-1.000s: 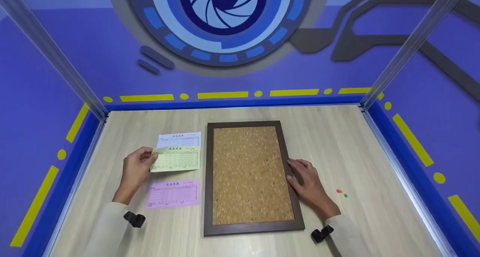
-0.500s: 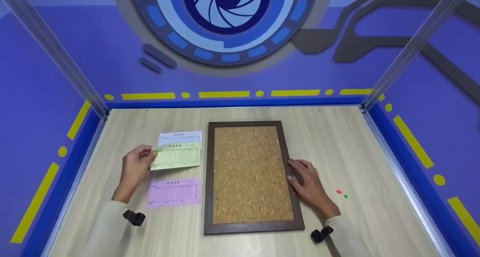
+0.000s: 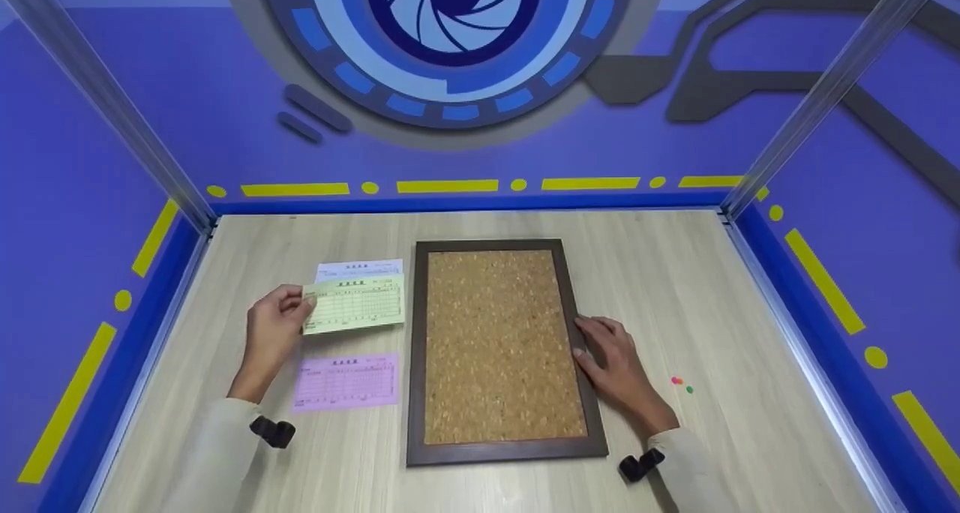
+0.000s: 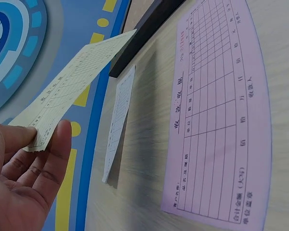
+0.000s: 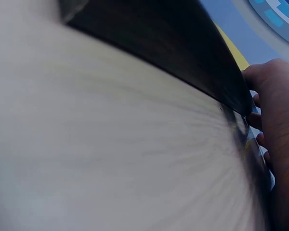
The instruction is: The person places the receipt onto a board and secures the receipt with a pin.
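Note:
My left hand pinches the left end of a pale green receipt slip between thumb and fingers. In the left wrist view the green slip is raised above the table and slants away from the hand. Beneath it lies a white receipt slip, partly covered in the head view. A pink receipt slip lies flat on the table nearer to me. My right hand rests against the right edge of a corkboard with a dark wooden frame, its fingertips and thumb touching the side.
Several small red, orange and green dot-like pieces lie on the wooden table right of the right hand. Blue panels enclose the table at the back and both sides. Each wrist wears a small black camera.
The left hand has lifted the green slip a little and moved it away from me, so that it covers more of the white one. The right hand stays at the corkboard's edge.

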Demonstrator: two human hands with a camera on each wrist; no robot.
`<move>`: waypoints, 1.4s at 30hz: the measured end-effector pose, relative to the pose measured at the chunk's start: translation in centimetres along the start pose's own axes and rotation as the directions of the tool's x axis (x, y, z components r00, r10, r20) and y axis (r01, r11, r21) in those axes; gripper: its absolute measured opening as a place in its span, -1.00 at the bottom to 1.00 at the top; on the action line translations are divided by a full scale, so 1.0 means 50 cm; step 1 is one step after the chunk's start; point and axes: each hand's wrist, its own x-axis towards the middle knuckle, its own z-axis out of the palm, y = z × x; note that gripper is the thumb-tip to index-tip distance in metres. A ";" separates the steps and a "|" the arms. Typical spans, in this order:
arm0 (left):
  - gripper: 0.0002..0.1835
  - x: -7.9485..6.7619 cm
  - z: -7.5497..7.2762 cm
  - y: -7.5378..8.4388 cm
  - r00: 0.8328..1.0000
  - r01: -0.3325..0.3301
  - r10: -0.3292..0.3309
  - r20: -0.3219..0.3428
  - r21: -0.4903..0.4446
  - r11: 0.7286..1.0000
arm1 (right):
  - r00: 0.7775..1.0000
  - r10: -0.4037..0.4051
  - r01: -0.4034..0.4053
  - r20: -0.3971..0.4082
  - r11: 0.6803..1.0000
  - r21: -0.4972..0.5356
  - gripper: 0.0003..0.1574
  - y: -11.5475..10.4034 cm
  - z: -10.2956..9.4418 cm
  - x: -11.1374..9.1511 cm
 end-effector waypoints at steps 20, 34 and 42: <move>-0.80 0.005 0.041 0.002 1.000 -0.003 0.004 0.014 -0.020 1.000 | 0.999 -0.011 0.012 0.053 1.000 -0.019 -0.37 -0.017 -0.021 0.016; -0.81 0.008 0.067 0.013 1.000 -0.021 0.021 0.007 -0.054 0.998 | 0.997 -0.016 0.009 0.069 0.995 0.102 -0.50 -0.072 -0.005 0.095; -0.83 0.006 0.080 0.015 1.000 -0.010 0.011 0.011 -0.078 0.997 | 0.989 -0.030 0.014 0.145 0.994 0.112 -0.54 -0.102 0.024 0.129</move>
